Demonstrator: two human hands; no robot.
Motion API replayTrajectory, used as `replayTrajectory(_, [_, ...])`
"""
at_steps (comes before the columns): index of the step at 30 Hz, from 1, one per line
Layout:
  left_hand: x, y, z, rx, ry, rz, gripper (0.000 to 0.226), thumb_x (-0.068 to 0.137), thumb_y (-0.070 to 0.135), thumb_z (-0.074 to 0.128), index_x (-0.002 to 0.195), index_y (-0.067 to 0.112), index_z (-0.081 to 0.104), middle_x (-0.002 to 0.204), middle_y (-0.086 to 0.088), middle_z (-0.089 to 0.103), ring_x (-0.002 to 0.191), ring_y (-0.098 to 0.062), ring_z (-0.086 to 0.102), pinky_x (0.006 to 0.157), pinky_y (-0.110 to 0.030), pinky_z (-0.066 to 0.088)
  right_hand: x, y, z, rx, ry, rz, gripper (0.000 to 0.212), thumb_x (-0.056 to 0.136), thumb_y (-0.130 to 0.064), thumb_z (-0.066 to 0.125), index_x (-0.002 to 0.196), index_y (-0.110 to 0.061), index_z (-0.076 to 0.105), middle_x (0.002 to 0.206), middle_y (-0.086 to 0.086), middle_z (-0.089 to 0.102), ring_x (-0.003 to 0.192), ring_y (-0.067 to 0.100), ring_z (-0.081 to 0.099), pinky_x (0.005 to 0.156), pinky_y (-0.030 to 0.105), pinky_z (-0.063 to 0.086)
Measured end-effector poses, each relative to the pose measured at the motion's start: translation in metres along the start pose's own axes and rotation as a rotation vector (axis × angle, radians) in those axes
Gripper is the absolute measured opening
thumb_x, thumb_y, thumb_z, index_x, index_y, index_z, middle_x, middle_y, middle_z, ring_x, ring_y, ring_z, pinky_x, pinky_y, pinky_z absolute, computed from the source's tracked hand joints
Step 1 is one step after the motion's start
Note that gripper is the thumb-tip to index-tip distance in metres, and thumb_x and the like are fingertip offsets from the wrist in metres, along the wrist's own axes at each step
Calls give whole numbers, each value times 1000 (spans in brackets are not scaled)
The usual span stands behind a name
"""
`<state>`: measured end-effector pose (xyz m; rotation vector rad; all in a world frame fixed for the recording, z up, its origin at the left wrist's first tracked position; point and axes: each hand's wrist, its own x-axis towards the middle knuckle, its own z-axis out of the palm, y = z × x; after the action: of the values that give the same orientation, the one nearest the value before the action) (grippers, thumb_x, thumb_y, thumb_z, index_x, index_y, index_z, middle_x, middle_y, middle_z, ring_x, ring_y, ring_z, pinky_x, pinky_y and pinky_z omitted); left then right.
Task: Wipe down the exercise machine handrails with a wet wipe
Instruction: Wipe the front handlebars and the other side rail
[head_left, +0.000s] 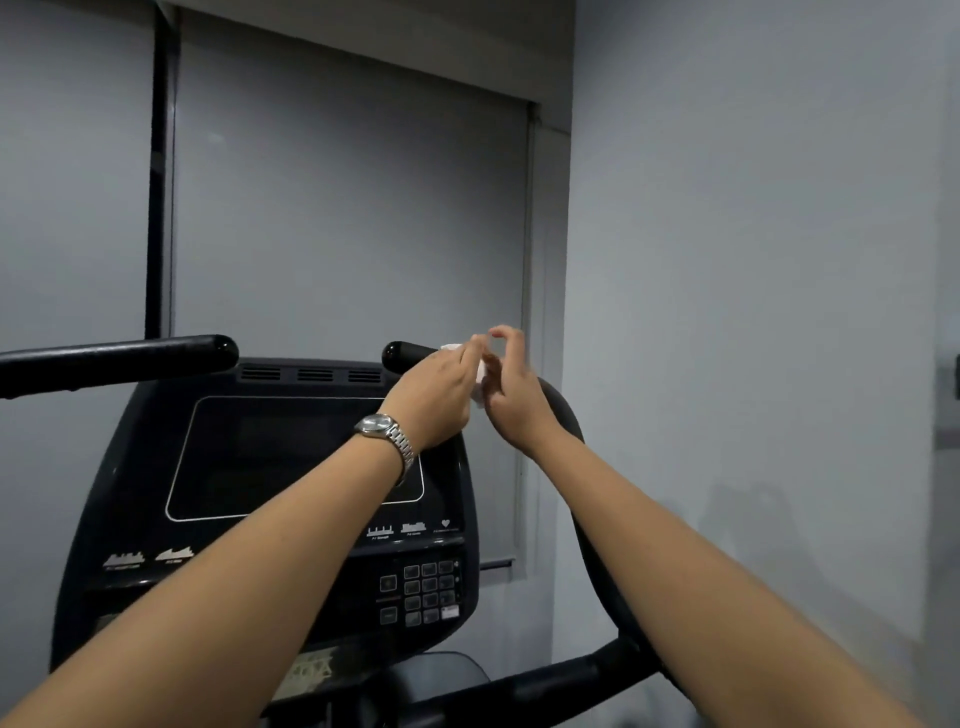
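Two black handrails top the exercise machine: the left handrail (119, 358) runs in from the left edge, and the right handrail (402, 354) curves up from the lower right and ends above the console. Both my hands meet on the upper bend of the right handrail. A small white wet wipe (480, 375) shows between them. My left hand (441, 395), with a metal watch on the wrist, pinches the wipe's top edge. My right hand (511, 395) holds the wipe from the right, thumb and forefinger raised. Most of the wipe is hidden by my fingers.
The machine's black console (270, 467) with a dark screen and a keypad (426, 592) fills the lower left middle. A grey roller blind (337, 208) hangs behind it, and a grey wall (753, 260) stands close on the right.
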<state>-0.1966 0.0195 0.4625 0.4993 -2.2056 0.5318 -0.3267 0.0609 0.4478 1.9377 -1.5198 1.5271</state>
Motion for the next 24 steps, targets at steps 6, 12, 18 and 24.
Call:
replayTrajectory(6, [1,-8,12,165,-31,51,62,84,0,41,144,-1,25,137,-18,47,117,-31,52,99,-33,39,-13,23,-19,42,153,76,68,89,-1,54,146,-15,20,150,12,36,129,24,49,103,32,43])
replayTrajectory(12, [-7,-44,9,212,53,98,45,83,0,56,127,0,52,134,-17,52,113,-36,56,88,-44,49,-40,58,-57,-400,75,82,53,90,-22,63,139,-12,46,148,4,40,127,24,50,106,31,36])
replayTrajectory(18, [-9,-53,7,228,219,26,23,78,15,72,96,1,63,102,-14,67,96,-33,63,70,-42,55,-52,78,-69,-432,6,101,45,89,-24,64,133,-21,54,133,-3,57,107,22,64,98,31,47])
replayTrajectory(24, [23,-12,37,231,145,113,18,72,9,76,82,8,61,81,-5,66,72,-25,64,52,-28,45,-52,83,-70,-463,-6,68,45,91,-26,62,135,-21,53,134,-5,56,91,24,68,91,33,50])
